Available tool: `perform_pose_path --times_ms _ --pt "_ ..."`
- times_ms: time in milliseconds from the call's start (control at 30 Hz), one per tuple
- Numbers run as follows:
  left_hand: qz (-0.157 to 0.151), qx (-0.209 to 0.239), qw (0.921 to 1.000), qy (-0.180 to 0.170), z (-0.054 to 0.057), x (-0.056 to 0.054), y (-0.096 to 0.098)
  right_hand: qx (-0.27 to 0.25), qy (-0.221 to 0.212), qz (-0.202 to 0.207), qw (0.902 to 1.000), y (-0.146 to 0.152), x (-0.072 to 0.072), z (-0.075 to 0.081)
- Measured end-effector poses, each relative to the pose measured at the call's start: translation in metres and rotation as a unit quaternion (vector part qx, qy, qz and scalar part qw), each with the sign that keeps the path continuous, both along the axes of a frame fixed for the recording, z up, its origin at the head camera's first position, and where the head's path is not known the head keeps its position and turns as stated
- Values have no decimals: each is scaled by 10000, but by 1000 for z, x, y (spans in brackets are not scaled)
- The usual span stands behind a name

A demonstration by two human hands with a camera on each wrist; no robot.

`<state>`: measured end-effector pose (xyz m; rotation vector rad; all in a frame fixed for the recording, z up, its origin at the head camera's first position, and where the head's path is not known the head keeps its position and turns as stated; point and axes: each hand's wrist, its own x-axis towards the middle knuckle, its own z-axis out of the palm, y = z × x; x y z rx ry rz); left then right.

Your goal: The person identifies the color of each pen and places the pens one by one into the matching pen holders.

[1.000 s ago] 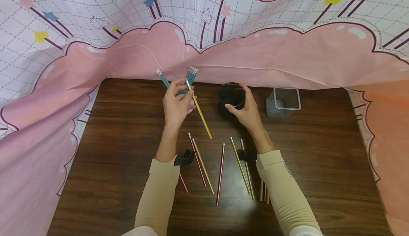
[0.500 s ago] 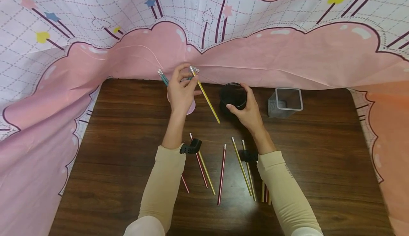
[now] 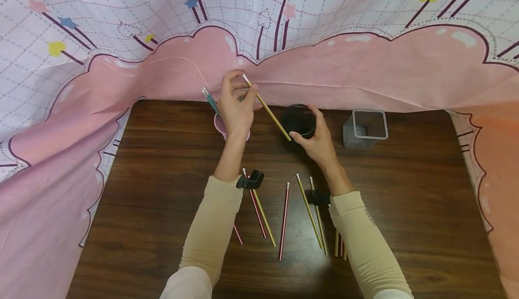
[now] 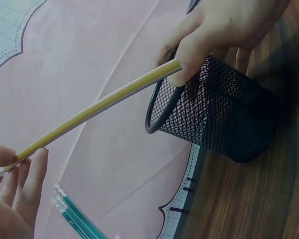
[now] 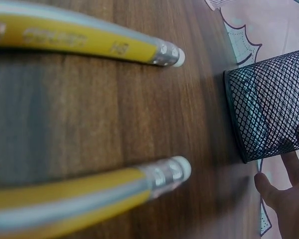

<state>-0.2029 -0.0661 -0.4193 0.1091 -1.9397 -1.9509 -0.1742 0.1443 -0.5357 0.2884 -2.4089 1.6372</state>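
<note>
Closest to the person, on the near side of the black mesh cup (image 4: 234,114), lie a red pencil (image 3: 284,221) and two loose yellow pencils (image 3: 309,211). At the cup's right, the right hand (image 3: 320,139) curls thumb and fingers about its rim. Left of the cup, the left hand (image 3: 239,105) pinches the held pencil (image 3: 267,107) near its eraser; the other end is by the cup's rim, contact unclear. Further left, green pencils (image 3: 211,102) rise from a pink holder (image 3: 220,125). Probably this is bringing a pencil to the cup; next likely calls for steepening it over the opening.
</note>
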Motion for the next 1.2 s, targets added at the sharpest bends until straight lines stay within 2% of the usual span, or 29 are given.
perform_pose_path --times_ms 100,133,200,333,367,567,833,967,1200 --pt "77 14 9999 85 2 -2 2 -73 -13 67 9999 -4 6 17" --pt "96 25 9999 55 6 -1 3 -87 -39 86 9999 -5 9 22" --pt "114 96 9999 49 7 -2 4 -33 -54 74 10000 -4 8 19" --pt "169 224 9996 -40 9 -3 8 145 -42 8 9999 2 -2 -2" --pt "185 254 9995 -31 5 -6 9 201 -31 -7 9998 3 -4 -7" --pt "156 115 9998 -39 1 -6 16 259 -60 26 9996 3 -4 -5" --pt "-224 -280 9993 -136 -11 -4 29 287 -165 -93 9994 7 1 -5" --pt "-250 -393 9989 -98 -12 -3 29 217 -121 -28 9997 6 1 -7" --pt "-300 -226 9992 -148 -10 -1 21 88 -49 78 9999 3 -3 -7"
